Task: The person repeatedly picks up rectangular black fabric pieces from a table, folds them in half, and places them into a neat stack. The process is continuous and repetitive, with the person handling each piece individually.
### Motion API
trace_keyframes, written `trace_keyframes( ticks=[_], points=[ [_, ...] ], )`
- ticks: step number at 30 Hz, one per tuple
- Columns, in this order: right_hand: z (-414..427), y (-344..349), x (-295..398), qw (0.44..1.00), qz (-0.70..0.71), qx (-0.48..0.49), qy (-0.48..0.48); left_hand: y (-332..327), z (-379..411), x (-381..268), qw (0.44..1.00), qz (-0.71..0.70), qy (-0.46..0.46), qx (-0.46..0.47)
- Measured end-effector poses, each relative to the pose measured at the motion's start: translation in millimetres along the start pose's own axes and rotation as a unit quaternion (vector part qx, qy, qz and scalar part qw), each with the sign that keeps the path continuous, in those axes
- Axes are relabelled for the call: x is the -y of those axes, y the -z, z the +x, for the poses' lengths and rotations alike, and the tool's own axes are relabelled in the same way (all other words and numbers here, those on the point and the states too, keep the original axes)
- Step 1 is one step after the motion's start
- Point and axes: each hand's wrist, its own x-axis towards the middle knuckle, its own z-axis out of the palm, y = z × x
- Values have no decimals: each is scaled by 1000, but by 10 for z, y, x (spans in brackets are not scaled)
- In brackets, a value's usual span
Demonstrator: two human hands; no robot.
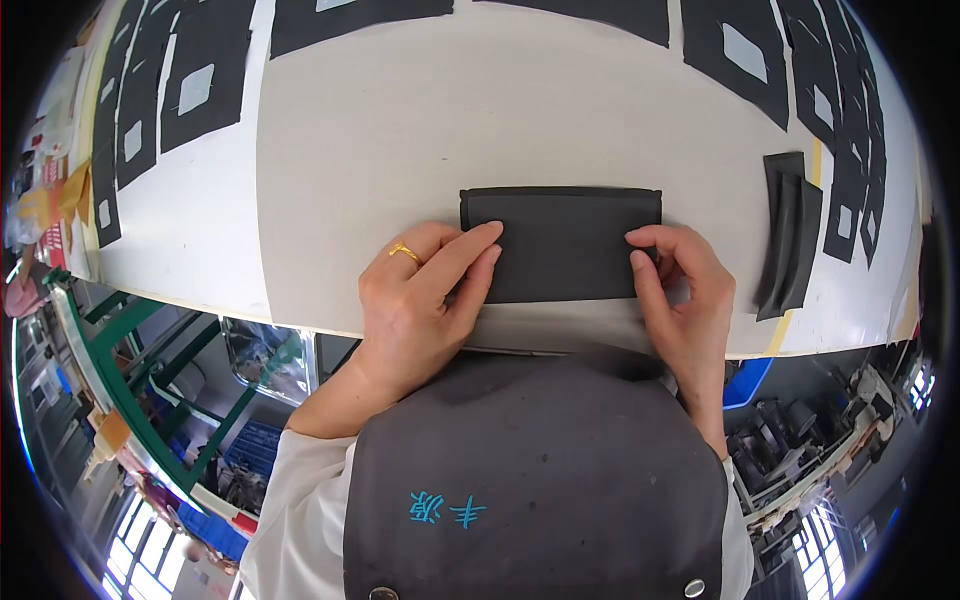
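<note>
A dark rectangular panel of sheet material (562,247) lies flat on the pale board (360,135) at the near edge of the table, with a black border showing along its top and upper corners. My left hand (431,300), with a gold-coloured ring, has thumb and index fingertips at the panel's left side. At the right side is my right hand (686,285), its thumb and index finger slightly apart at the panel's edge. Whether either hand pinches the panel cannot be told. Below the hands is a dark grey apron (540,465) bearing writing.
Several folded dark strips (789,236) lie to the right. Black pieces with pale rectangular patches (202,90) stand in rows at the left, more black pieces (739,56) at the far side and right. A green metal frame (142,382) is below left, a blue container (746,382) below right.
</note>
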Motion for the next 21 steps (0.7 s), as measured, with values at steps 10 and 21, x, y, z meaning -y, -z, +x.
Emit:
trace_keyframes(
  ticks=[10,21],
  points=[
    [-16,249,63,963,-258,29,73,133,-2,-72,992,96,-25,73],
    [-81,510,-105,976,-204,39,58,475,21,0,987,73,17,144]
  ],
)
